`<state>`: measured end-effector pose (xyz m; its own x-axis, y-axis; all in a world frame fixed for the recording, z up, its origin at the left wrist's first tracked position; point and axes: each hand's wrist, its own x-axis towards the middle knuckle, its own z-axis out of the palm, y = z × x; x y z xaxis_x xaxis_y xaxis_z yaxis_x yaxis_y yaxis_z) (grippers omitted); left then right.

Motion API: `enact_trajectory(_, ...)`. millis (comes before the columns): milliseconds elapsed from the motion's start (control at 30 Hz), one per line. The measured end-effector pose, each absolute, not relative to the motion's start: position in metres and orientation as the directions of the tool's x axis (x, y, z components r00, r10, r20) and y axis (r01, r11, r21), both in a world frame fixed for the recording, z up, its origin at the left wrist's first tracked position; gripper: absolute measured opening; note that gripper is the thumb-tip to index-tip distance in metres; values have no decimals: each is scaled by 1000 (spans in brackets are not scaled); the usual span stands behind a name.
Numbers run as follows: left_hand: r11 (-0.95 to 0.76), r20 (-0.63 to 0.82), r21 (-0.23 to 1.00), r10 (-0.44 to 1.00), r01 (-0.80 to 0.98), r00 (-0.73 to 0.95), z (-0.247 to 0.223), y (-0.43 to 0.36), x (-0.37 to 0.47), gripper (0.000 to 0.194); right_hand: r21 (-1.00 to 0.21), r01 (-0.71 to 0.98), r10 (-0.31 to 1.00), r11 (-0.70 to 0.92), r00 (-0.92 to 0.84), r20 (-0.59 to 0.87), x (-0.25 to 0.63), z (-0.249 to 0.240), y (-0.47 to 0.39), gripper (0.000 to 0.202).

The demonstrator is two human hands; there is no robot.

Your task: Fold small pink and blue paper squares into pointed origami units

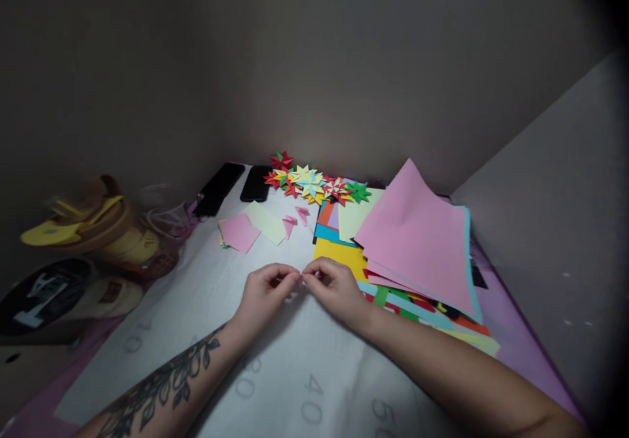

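My left hand (268, 294) and my right hand (339, 294) meet fingertip to fingertip above the white sheet (206, 307). Thumb and forefinger are pinched together on each side. Whatever lies between them is too small and too covered by the fingers to make out. Just beyond the hands lie two small folded pink paper pieces (289, 227). Left of these are a pink paper square (240, 233), on top of a few others, and a pale yellow-green paper (266, 222). Folded paper stars (309, 181) in several colours are heaped at the back.
Large pink sheets (417, 235) cover a pile of coloured paper on the right, beside my right forearm. Two dark phones (255, 184) rest at the back left. A brown cup with a yellow lid (130, 241) and a cap (54, 297) stand at the left edge.
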<state>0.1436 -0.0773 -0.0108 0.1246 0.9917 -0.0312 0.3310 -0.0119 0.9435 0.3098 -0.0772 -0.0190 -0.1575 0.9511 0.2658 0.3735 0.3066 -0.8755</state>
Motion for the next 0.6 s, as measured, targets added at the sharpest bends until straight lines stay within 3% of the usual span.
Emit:
enact_trajectory(233,-38,-21,938,986,345,167,-12,-76,145,15,-890,371,961,263,-184,208,307,-19,-77,10)
enact_trajectory(400,5,-56,963,982,269,180,-16,-75,149,8,-940,310,983,140,-156,95,306,-18,-74,10)
enact_trajectory(600,63,-90,991,964,116,252,-25,-74,151,38,-963,262,992,61,-123,29,308,-18,-73,9)
